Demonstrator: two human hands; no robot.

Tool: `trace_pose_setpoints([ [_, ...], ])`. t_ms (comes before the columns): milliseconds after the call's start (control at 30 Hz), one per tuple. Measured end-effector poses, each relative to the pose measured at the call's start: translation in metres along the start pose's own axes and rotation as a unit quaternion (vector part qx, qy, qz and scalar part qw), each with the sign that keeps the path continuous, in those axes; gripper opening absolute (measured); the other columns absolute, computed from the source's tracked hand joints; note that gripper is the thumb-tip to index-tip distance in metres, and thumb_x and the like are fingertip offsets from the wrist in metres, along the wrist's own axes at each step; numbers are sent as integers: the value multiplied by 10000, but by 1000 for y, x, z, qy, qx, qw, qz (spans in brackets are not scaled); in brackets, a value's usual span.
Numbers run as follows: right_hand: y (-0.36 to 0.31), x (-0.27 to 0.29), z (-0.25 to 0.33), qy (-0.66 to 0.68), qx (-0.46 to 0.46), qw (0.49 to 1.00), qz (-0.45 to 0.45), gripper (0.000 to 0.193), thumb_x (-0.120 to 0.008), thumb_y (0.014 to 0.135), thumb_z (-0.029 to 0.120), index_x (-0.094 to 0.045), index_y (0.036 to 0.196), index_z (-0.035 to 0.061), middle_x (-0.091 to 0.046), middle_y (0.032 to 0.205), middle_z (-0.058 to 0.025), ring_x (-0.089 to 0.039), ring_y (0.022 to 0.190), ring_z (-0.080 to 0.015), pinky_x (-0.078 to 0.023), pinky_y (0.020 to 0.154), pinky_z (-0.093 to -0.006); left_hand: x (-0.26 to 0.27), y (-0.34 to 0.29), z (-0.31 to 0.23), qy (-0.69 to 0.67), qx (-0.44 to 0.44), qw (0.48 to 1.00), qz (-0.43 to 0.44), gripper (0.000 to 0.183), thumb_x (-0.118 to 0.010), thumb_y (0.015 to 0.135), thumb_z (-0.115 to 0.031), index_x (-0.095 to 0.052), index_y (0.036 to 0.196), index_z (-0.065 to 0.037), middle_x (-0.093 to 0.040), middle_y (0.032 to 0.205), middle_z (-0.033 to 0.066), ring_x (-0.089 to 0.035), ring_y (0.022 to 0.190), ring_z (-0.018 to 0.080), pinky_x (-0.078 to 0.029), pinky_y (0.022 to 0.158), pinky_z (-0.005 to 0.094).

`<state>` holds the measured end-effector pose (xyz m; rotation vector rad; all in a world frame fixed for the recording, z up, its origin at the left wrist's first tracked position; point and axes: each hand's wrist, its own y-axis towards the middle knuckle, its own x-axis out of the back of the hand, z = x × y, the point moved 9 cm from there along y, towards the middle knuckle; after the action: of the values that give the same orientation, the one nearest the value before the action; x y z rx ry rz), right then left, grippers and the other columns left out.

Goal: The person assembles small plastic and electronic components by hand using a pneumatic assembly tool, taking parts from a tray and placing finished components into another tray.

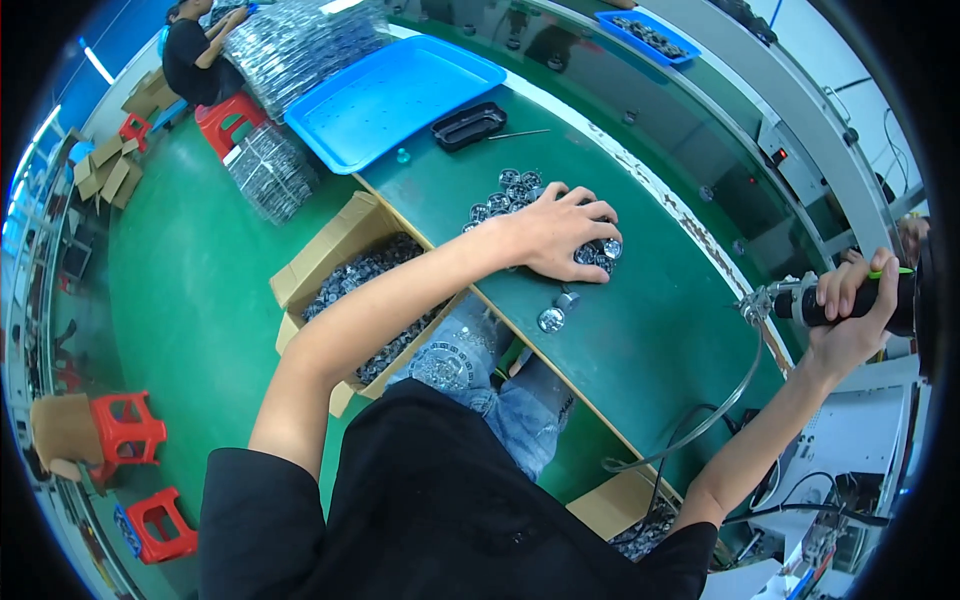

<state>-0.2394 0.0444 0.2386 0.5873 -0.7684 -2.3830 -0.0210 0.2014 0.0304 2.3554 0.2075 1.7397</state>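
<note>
My left hand (566,234) is palm down on the green bench, its fingers and thumb curled around several small round metal parts (598,254). More of these shiny parts (498,205) lie in a cluster just beyond the wrist. Nearer to me, a loose round part (551,319) rests apart from the group. At the right, my right hand (850,297) is wrapped around the black body of an electric screwdriver (812,302), which has a metal nose and a clear hose (738,392). Its far end is cut off by the picture's dark rim.
A blue tray (392,100) and a black dish (468,126) with a thin rod (520,134) lie on the far left of the bench. Below its edge, a cardboard box (345,245) holds many dark parts. Another person (196,55) sits beyond, near stacked clear trays (300,50).
</note>
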Motion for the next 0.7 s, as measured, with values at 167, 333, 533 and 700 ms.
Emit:
trace_pose_setpoints([
  [167,0,-2,-7,2,-10,1000,13,234,-542,1057,273,-514,964,60,-352,534,10,-322,416,-66,-326,466,-233,16,-28,-2,18,34,999,-12,879,-618,833,-742,-492,1497,-180,-443,1537,164,-309,1477,420,-205,1182,647],
  [333,0,-5,-10,-15,-12,1000,1,264,-559,1041,288,-502,954,45,-336,517,5,-291,398,-80,-324,440,-256,5,-61,-54,81,-15,995,-48,1077,-620,733,-847,-372,1586,-238,-319,1627,177,-169,1541,450,-99,1185,715],
  [533,-1,-8,-15,-8,-16,1000,20,240,-559,1051,274,-516,966,54,-345,545,12,-311,412,-66,-318,455,-234,12,-55,-28,127,25,987,-100,938,-580,822,-785,-417,1566,-237,-313,1640,146,-170,1538,456,-102,1187,720],
  [700,-3,-9,-16,-27,-15,1000,2,278,-555,1052,284,-493,950,33,-332,514,5,-280,387,-78,-308,418,-255,20,-50,5,163,66,977,-119,962,-548,820,-815,-406,1572,-231,-304,1642,164,-177,1523,491,-122,1171,745],
])
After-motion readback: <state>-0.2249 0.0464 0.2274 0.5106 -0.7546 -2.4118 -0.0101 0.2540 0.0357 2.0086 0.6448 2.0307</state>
